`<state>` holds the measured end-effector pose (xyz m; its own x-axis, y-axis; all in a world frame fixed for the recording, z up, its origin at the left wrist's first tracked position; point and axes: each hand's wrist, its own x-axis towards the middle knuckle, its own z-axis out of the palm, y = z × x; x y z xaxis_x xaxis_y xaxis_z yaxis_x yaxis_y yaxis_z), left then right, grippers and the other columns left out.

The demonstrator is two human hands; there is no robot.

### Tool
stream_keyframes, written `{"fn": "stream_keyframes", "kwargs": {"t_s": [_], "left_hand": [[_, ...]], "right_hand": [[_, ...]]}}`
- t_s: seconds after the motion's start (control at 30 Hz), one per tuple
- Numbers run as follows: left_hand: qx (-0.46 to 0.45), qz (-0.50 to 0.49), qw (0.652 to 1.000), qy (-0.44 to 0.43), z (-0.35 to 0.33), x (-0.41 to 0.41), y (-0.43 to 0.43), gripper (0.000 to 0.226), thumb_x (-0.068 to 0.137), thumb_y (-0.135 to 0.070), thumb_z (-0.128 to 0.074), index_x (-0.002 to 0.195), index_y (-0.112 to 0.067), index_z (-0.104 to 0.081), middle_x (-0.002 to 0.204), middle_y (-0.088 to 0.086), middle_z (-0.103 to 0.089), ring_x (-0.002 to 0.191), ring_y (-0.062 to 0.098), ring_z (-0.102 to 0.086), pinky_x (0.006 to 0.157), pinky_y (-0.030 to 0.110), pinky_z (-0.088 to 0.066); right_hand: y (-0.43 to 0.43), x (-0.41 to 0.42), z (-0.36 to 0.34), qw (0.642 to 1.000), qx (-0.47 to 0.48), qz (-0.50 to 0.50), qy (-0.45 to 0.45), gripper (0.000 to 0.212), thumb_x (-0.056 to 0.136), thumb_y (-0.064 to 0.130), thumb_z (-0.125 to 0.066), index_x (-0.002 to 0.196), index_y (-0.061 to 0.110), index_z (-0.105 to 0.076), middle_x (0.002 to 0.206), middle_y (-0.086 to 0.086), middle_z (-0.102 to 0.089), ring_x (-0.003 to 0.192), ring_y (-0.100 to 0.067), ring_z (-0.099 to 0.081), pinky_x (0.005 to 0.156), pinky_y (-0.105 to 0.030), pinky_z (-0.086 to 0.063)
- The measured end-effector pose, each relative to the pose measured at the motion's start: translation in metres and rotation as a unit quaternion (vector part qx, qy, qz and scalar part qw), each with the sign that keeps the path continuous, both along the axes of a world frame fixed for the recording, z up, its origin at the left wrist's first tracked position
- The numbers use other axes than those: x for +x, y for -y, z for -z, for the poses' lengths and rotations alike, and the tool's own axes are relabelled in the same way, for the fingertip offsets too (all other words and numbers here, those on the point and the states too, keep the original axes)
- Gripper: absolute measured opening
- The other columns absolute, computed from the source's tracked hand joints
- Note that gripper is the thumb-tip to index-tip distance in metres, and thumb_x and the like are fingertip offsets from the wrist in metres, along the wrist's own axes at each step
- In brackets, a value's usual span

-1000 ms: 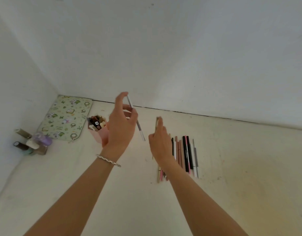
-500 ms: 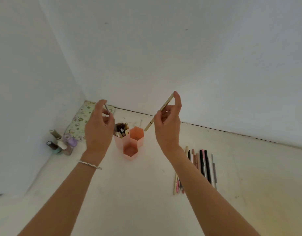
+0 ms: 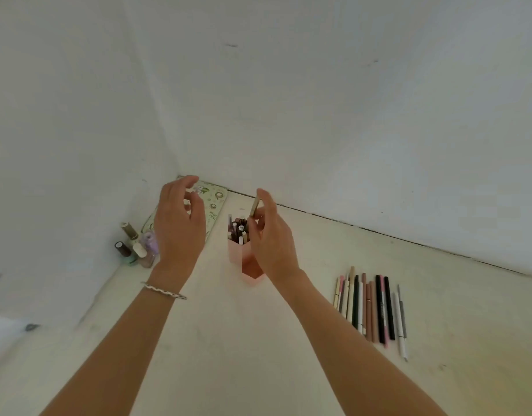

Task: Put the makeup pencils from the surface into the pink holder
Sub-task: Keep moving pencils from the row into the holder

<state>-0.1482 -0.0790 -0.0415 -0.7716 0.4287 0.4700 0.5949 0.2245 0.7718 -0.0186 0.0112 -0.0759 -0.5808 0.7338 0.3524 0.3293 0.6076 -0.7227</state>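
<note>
The pink holder stands near the corner of the pale surface, with several pencils upright in its far-left compartment. My right hand is directly over the holder and hides part of it. It pinches a beige pencil almost upright above the compartments. My left hand hovers left of the holder with its fingers loosely spread and nothing in them. Several makeup pencils lie side by side in a row on the surface to the right.
Several nail polish bottles stand against the left wall. A green floral pouch lies in the corner behind my left hand. White walls close in at the left and back.
My left hand no longer holds the silver pencil and has opened beside the holder. My right hand has carried the beige pencil left and down over the holder.
</note>
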Motion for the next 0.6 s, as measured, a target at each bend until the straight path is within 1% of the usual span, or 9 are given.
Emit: {"fn": "stream_keyframes", "kwargs": {"t_s": [0.07, 0.1, 0.13, 0.2, 0.3, 0.4, 0.47, 0.53, 0.6], "left_hand": [[0.002, 0.006, 1.0, 0.013, 0.0, 0.006, -0.001, 0.03, 0.097, -0.01, -0.045, 0.121, -0.015, -0.062, 0.115, -0.001, -0.059, 0.089, 0.006, -0.056, 0.076, 0.024, -0.051], [0.004, 0.01, 1.0, 0.019, 0.0, 0.011, -0.003, 0.03, 0.097, -0.01, -0.045, 0.121, -0.016, -0.062, 0.114, -0.004, -0.059, 0.089, 0.005, -0.056, 0.075, 0.022, -0.05], [0.007, 0.017, 1.0, 0.021, -0.002, 0.018, -0.006, 0.029, 0.097, -0.01, -0.045, 0.12, -0.016, -0.062, 0.113, -0.006, -0.058, 0.089, 0.004, -0.056, 0.075, 0.019, -0.049], [0.016, 0.039, 0.999, 0.004, -0.005, 0.038, -0.014, 0.027, 0.095, -0.008, -0.047, 0.116, -0.013, -0.062, 0.109, -0.006, -0.059, 0.087, 0.003, -0.055, 0.073, 0.011, -0.045], [-0.014, 0.117, 0.993, -0.006, -0.001, 0.087, -0.034, 0.019, 0.091, -0.009, -0.051, 0.106, -0.015, -0.061, 0.1, -0.009, -0.059, 0.078, 0.002, -0.055, 0.068, 0.01, -0.047], [-0.154, 0.192, 0.968, 0.054, 0.021, 0.142, -0.059, 0.016, 0.09, -0.012, -0.056, 0.104, -0.02, -0.059, 0.093, -0.01, -0.062, 0.074, 0.003, -0.059, 0.065, 0.015, -0.048], [-0.269, 0.233, 0.93, 0.096, 0.044, 0.178, -0.072, 0.019, 0.091, -0.012, -0.056, 0.109, -0.017, -0.06, 0.095, -0.003, -0.067, 0.08, 0.01, -0.063, 0.071, 0.024, -0.052], [-0.354, 0.251, 0.89, 0.137, 0.064, 0.206, -0.076, 0.024, 0.092, -0.012, -0.053, 0.115, -0.014, -0.059, 0.099, 0.002, -0.069, 0.086, 0.017, -0.065, 0.078, 0.031, -0.054], [-0.414, 0.257, 0.859, 0.156, 0.082, 0.228, -0.078, 0.025, 0.092, -0.013, -0.05, 0.116, -0.011, -0.057, 0.105, 0.006, -0.067, 0.094, 0.023, -0.065, 0.083, 0.036, -0.054]], "right_hand": [[0.004, 0.004, 0.007, 0.997, 0.073, -0.013, 0.015, 0.032, 0.094, 0.007, -0.056, 0.126, 0.015, -0.057, 0.103, -0.007, -0.061, 0.085, -0.023, -0.06, 0.071, -0.042, -0.055], [0.005, 0.008, 0.009, 0.994, 0.104, -0.016, 0.008, 0.028, 0.092, 0.004, -0.057, 0.119, 0.009, -0.064, 0.106, -0.011, -0.06, 0.088, -0.025, -0.06, 0.072, -0.04, -0.054], [0.004, 0.013, 0.01, 0.993, 0.115, -0.009, -0.007, 0.029, 0.091, 0.002, -0.057, 0.118, 0.006, -0.066, 0.109, -0.012, -0.059, 0.088, -0.025, -0.059, 0.073, -0.036, -0.054], [-0.003, 0.023, 0.006, 0.993, 0.095, 0.038, -0.055, 0.039, 0.088, -0.002, -0.05, 0.124, 0.006, -0.061, 0.114, -0.01, -0.056, 0.092, -0.02, -0.058, 0.078, -0.026, -0.05], [-0.024, 0.051, -0.003, 0.985, 0.056, 0.128, -0.096, 0.044, 0.086, -0.003, -0.043, 0.126, 0.01, -0.057, 0.113, -0.004, -0.057, 0.096, -0.01, -0.058, 0.073, -0.02, -0.048], [-0.043, 0.092, -0.006, 0.981, 0.026, 0.178, -0.079, 0.043, 0.087, -0.007, -0.046, 0.124, 0.013, -0.056, 0.108, -0.002, -0.058, 0.078, -0.002, -0.053, 0.064, -0.018, -0.044], [-0.052, 0.124, -0.004, 0.977, 0.005, 0.207, -0.059, 0.041, 0.087, -0.007, -0.047, 0.122, 0.013, -0.058, 0.105, 0.002, -0.058, 0.065, 0.0, -0.047, 0.06, -0.017, -0.04], [-0.055, 0.152, -0.001, 0.971, -0.014, 0.233, -0.046, 0.04, 0.087, -0.007, -0.048, 0.119, 0.013, -0.061, 0.103, 0.004, -0.058, 0.06, -0.001, -0.047, 0.058, -0.014, -0.037], [-0.056, 0.177, 0.003, 0.967, -0.029, 0.25, -0.039, 0.04, 0.086, -0.007, -0.048, 0.117, 0.014, -0.062, 0.102, 0.004, -0.059, 0.061, -0.001, -0.049, 0.057, -0.013, -0.036]]}}
